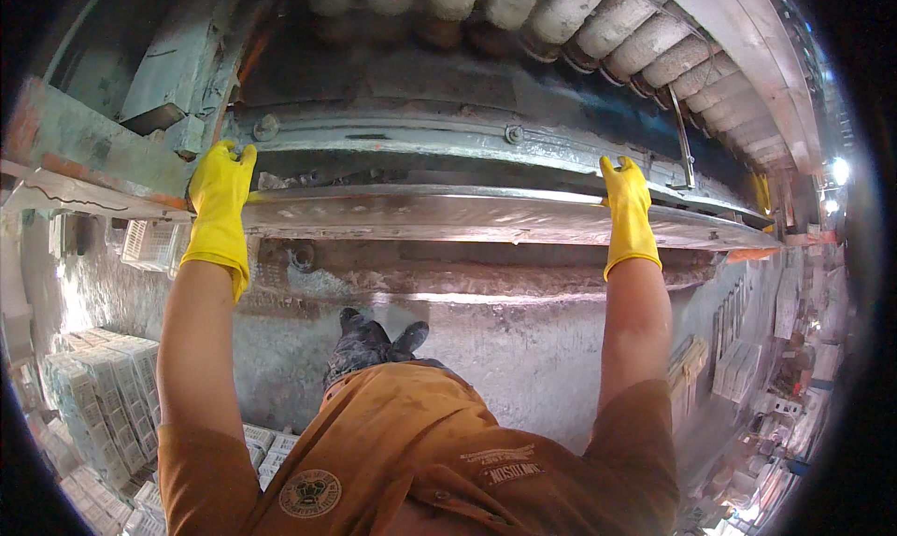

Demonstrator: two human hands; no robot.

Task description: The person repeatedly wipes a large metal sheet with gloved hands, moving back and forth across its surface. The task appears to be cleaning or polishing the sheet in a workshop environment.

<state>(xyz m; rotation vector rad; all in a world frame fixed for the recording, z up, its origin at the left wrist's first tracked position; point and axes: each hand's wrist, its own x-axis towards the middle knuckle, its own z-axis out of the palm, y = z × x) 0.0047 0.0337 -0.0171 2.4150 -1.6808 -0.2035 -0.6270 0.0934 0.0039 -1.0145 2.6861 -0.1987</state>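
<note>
A long grey metal plate (pixel 420 214) runs from left to right across the front of a machine. My left hand (pixel 220 190), in a yellow rubber glove, is closed over the plate near its left end. Further right, my right hand (pixel 628 200) wears a matching glove and grips the same plate, fingers hooked over its upper edge. Both arms reach forward, spread wide. Behind the plate lies a wet metal rail (pixel 402 143) with round bolts, and a dark gap separates the two. The fingertips of both hands are partly hidden.
A row of dusty rollers (pixel 561 17) curves along the top. Stacked light plastic crates (pixel 103 396) stand at lower left, with a white basket (pixel 149 246) above them. A yellow glove (pixel 761 193) shows at the plate's far right end. More stacks (pixel 738 368) stand at right.
</note>
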